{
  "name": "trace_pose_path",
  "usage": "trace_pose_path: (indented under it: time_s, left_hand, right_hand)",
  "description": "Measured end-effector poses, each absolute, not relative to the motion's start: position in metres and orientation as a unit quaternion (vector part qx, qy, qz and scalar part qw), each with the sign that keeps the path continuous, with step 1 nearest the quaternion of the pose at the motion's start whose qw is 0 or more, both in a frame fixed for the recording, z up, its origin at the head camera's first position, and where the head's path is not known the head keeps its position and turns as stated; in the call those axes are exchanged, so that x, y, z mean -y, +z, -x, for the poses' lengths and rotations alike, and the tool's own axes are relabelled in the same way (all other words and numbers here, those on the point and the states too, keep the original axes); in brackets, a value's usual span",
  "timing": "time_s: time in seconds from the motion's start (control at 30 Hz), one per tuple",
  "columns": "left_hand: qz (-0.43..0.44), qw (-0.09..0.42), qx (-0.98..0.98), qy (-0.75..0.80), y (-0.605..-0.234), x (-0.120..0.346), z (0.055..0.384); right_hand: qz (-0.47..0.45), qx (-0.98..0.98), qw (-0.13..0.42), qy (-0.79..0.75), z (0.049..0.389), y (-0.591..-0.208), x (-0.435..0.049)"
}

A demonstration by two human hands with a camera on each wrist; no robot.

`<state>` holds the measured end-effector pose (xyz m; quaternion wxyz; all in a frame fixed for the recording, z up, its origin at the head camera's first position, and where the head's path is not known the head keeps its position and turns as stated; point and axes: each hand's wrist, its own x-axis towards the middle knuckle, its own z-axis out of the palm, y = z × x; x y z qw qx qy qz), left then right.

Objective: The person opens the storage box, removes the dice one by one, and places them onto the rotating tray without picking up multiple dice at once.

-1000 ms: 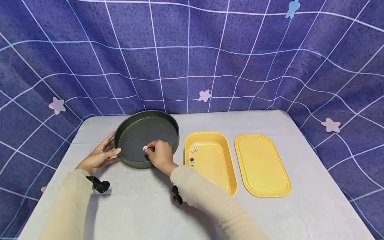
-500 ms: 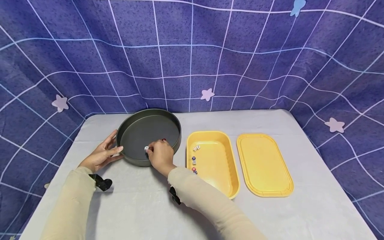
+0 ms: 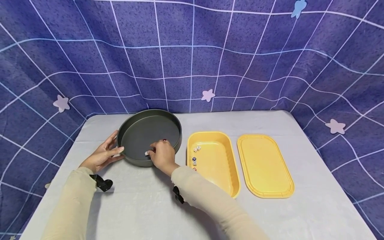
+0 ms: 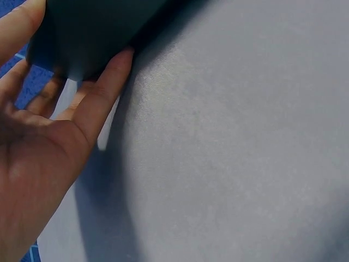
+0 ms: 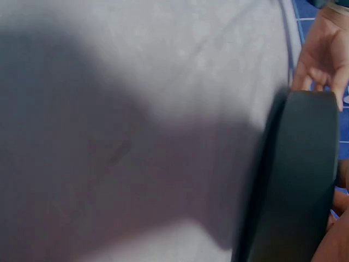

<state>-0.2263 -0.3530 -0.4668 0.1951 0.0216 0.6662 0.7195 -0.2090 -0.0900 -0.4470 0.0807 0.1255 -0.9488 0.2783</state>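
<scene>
My left hand (image 3: 102, 154) holds the near left side of a round dark pan (image 3: 144, 125). Its thumb lies over the rim, and its fingers support the outer wall and underside, as the left wrist view shows. Inside the pan, low over its near right floor, my right hand (image 3: 163, 155) has curled fingers. A white die (image 3: 146, 153) shows at its thumb and fingertips, pinched there. Part of a dark red thing shows beside those fingers, mostly hidden. Just beyond the knuckles peeks a red die (image 3: 164, 140). From the right wrist, mainly the pan's outer wall (image 5: 300, 164) is visible.
Right of the pan stands a yellow rectangular tub (image 3: 223, 136) with several white, blue and red dice along its left side; my right forearm covers its near left part. Farther right lies a flat yellow lid (image 3: 264, 165). A patterned blue curtain (image 3: 192, 60) closes off the back.
My right hand has moved slightly towards me, and the white die at its fingertips has shifted and turned with it. The left hand keeps its hold on the pan.
</scene>
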Motion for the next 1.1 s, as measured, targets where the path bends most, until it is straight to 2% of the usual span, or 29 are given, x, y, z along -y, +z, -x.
trace_pose_path:
  time_s: [0.43, 0.83, 1.1]
  left_hand:
    - [-0.021, 0.196, -0.664, 0.722, -0.467, 0.353, 0.225]
    - [-0.027, 0.196, -0.655, 0.729, -0.466, 0.351, 0.226]
    - [-0.025, 0.2, -0.669, 0.716, -0.466, 0.353, 0.226]
  right_hand:
    - [-0.171, 0.898, -0.047, 0.402, 0.221, -0.414, 0.065]
    - [-0.178, 0.862, -0.069, 0.47, 0.222, -0.376, 0.019]
    - [-0.162, 0.846, -0.059, 0.504, 0.223, -0.37, -0.026]
